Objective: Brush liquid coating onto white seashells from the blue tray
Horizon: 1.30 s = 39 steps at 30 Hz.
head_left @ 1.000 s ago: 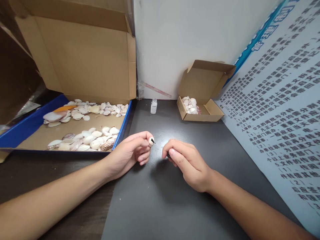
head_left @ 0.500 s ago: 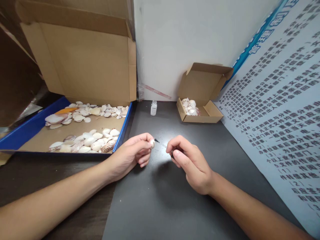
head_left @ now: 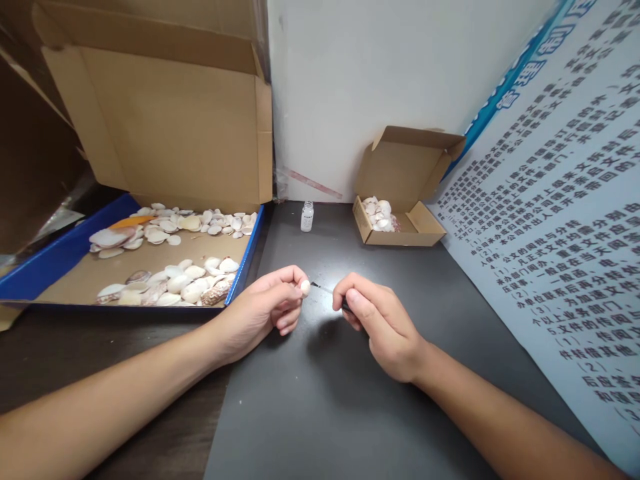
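left hand (head_left: 267,310) pinching small shell (head_left: 305,287), turned toward brush; right hand (head_left: 380,323) closed on thin brush (head_left: 323,289), tip beside shell; open bottle (head_left: 307,216) behind.

Open dark desk (head_left: 350,413) lies bare in front of and between both forearms, room to pass there. Along the left edge the blue tray of shells (head_left: 65,250) and its tall cardboard box (head_left: 165,127) block the way. At the back edge stand a small vial (head_left: 307,217) and a small shell box (head_left: 400,220), a gap between them. The printed board (head_left: 565,220) walls off the right edge.
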Tool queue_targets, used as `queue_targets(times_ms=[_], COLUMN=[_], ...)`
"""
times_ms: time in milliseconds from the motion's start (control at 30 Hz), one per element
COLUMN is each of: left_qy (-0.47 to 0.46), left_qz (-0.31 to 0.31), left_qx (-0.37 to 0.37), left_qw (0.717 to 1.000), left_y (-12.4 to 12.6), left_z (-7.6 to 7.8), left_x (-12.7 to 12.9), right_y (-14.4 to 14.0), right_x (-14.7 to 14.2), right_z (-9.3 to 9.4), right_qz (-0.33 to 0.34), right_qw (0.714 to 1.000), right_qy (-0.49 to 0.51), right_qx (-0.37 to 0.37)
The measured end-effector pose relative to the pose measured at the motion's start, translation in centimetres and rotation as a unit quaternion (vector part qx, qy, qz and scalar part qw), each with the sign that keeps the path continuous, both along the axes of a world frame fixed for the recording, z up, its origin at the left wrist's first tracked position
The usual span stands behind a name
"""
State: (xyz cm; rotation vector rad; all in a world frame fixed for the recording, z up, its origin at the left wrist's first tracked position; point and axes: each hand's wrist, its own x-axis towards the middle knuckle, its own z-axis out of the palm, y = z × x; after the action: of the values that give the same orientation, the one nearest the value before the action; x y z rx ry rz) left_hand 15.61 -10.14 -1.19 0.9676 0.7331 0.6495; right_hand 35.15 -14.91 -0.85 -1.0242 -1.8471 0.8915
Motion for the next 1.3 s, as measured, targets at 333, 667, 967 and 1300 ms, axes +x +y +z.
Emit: queue_targets(times_ms=[333, 667, 967, 1300], left_qy=[0.004, 0.008, 0.022, 0.019], left_qz=[-0.008, -0.015, -0.013, -0.020], left_qx=[0.011, 0.015, 0.012, 0.019], left_qw=[1.000, 1.000, 1.000, 0.999], left_y=[-0.06, -0.09, -0.05, 0.05], left_z=[-0.08, -0.12, 0.02, -0.18], left_x=[0.10, -0.08, 0.02, -0.05], right_y=[0.12, -0.37, -0.05, -0.12], right_x=[-0.12, -0.15, -0.18, -0.22], right_z=[0.15, 0.48, 0.48, 0.37], right_qz=[-0.014, 0.051, -0.008, -0.003], right_qw=[1.000, 0.998, 0.999, 0.999], right_qy=[-0.027, -0.008, -0.026, -0.024], right_qx=[0.005, 0.037, 0.033, 0.041])
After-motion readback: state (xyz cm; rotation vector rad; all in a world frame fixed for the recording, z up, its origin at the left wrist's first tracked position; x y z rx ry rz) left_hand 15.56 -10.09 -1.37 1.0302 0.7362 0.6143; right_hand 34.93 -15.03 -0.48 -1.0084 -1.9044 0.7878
